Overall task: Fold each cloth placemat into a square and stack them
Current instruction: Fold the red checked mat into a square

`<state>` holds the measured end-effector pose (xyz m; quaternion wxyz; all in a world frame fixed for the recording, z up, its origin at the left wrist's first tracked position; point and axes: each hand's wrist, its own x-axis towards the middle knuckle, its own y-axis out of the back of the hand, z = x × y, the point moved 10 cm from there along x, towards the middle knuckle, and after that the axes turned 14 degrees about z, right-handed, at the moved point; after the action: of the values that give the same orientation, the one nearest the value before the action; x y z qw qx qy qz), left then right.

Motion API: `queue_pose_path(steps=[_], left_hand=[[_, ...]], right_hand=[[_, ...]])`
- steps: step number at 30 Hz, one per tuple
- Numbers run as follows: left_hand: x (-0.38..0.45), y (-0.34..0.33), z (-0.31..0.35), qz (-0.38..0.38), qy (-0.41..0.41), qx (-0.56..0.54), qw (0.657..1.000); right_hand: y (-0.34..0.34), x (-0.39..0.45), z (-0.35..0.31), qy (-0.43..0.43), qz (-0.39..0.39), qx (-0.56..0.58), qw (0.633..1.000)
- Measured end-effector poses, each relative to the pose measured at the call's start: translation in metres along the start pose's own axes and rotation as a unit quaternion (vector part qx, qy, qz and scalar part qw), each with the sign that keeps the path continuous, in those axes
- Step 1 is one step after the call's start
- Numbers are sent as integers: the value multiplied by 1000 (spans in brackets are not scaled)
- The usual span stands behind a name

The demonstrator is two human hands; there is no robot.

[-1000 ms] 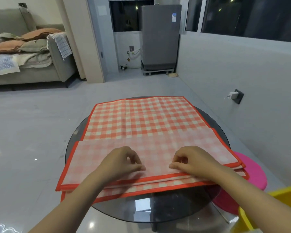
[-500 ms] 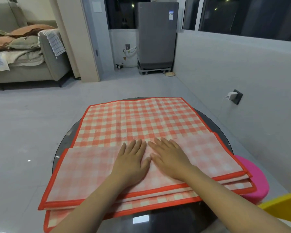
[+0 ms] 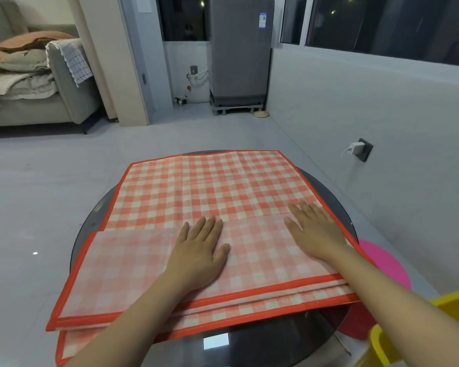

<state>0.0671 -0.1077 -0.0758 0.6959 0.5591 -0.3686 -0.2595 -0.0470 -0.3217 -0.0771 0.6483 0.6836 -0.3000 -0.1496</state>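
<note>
Nearest to me, at the lower right, sits a yellow plastic tub (image 3: 453, 311), and just beyond it a pink round stool (image 3: 387, 263) shows past the table's edge. The round dark glass table (image 3: 252, 345) carries the whole job, its near rim reflecting a bright patch of light. Spread over it is the orange-and-white checked placemat (image 3: 196, 186) with its solid orange border; the near edge has been folded away from me, so a paler band of the cloth's underside (image 3: 133, 263) lies across the near half, and under its near border more checked layers show, overhanging the glass at the lower left. My left hand (image 3: 199, 250) lies flat, palm down, fingers straight and loosely spread, pressing the middle of that folded band and gripping nothing. My right hand (image 3: 313, 231) is likewise flat and holds nothing, resting near the band's right end with its fingertips reaching the fold line onto the brighter checks. Nothing stands between my hands and the cloth. Past the table the pale grey floor (image 3: 51, 181) runs to a grey sofa (image 3: 64, 102) heaped with bedding at far left, a grey appliance (image 3: 240, 49) on a low stand straight ahead, and a white charger (image 3: 354, 149) plugged into the right-hand wall below dark windows.
</note>
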Motion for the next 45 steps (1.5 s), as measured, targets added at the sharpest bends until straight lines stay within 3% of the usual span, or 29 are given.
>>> queue_pose_path(steps=[6, 9, 12, 18, 26, 33, 42, 45], left_hand=[[-1, 3, 2, -4, 3, -15, 1000], [1, 13, 1, 13, 24, -86, 996], [2, 18, -3, 16, 29, -120, 992], [-10, 10, -13, -6, -11, -31, 999], [-31, 17, -101, 1, 63, 3, 998], [-48, 28, -133, -8, 113, 54, 992], [-42, 66, -151, 54, 125, 109, 985], [-38, 84, -151, 100, 142, 119, 978]], right_hand=[[11, -3, -27, -2, -27, 76, 997], [26, -15, -76, 61, -15, 131, 989], [24, -32, -124, 122, -51, 179, 975], [-4, -36, -144, 202, -52, 66, 976], [-7, -38, -142, 203, -47, 54, 976], [-3, -39, -144, 195, -55, 50, 978], [21, -54, -191, 203, -50, 228, 951], [17, -61, -211, 224, -70, 222, 947]])
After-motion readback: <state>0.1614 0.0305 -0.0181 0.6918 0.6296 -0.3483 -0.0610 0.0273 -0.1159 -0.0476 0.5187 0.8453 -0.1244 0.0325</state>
